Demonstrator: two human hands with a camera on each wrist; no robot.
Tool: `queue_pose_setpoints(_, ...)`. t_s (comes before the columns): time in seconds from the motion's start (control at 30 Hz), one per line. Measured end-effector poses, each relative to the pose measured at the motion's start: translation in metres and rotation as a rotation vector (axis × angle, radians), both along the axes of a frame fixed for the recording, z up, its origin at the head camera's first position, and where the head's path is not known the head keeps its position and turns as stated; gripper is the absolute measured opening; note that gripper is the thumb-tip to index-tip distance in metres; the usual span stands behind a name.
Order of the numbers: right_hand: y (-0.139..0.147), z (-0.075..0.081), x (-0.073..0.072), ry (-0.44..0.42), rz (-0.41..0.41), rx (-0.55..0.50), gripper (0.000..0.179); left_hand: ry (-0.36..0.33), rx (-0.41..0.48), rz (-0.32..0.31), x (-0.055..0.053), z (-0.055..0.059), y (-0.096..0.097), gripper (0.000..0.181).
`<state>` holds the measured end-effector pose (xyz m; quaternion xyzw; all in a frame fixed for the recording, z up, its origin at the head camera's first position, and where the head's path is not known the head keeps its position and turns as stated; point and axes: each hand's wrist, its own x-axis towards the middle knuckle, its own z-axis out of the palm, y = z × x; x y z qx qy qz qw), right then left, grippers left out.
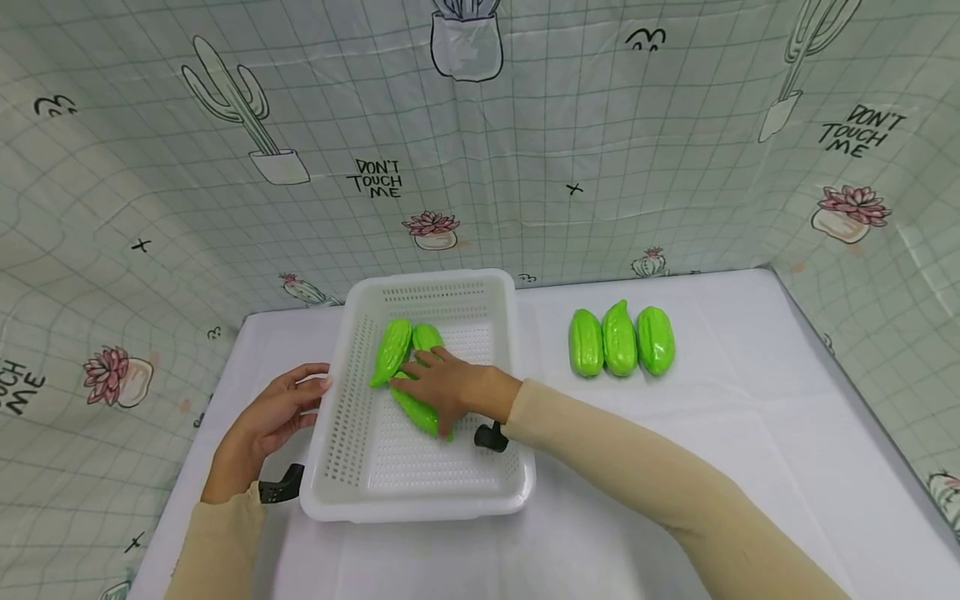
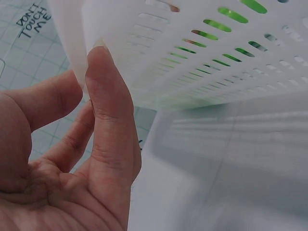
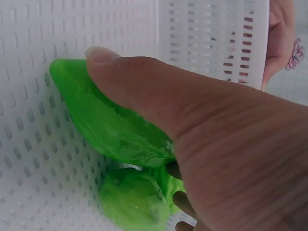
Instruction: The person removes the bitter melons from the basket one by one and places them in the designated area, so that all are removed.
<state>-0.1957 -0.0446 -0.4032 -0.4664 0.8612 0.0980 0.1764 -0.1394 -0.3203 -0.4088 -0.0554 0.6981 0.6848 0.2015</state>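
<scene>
In the head view, a white perforated basket [image 1: 420,510] holds three shiny green, ridged bitter melons. My left hand [image 1: 273,417] is at its left side, and in the left wrist view my thumb and finger pinch the rim [image 2: 72,29]. Inside the basket, my right hand [image 1: 444,385] lies over the lower bitter melon [image 1: 414,411] with fingers spread. Its straight thumb rests along that bitter melon [image 3: 113,125] in the right wrist view. Another bitter melon [image 1: 392,350] lies to the left, and a third [image 1: 427,336] is partly covered by the fingers.
Three more bitter melons stand side by side on the white table right of the basket: one [image 1: 586,342], a pointed one [image 1: 619,339] and one [image 1: 656,340]. A patterned cloth [image 1: 510,175] hangs behind and around the table.
</scene>
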Motion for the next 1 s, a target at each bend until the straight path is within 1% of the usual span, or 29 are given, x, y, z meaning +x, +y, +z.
queue_pose_setpoints(0.2, -0.001, 0.0003, 0.0024, 0.022, 0.006, 0.022, 0.114, -0.003, 0.004, 0.0, 0.0001, 0.0004, 0.0005, 0.031)
queue_pose_setpoints(0.43, -0.001, 0.0011, 0.0052, 0.064, 0.027, 0.082, 0.118, -0.003, 0.006, 0.002, 0.0002, 0.0008, 0.0007, 0.029)
queue_pose_setpoints(0.7, -0.0027, -0.0001, 0.0077, 0.101, 0.05, 0.108, 0.124, -0.003, 0.0, 0.002, 0.0004, 0.0009, -0.0001, 0.027)
queue_pose_setpoints(1.0, -0.0024, -0.0001, 0.0099, 0.149, 0.085, 0.148, 0.125, 0.002, -0.015, -0.002, 0.0005, -0.0006, 0.0006, 0.035)
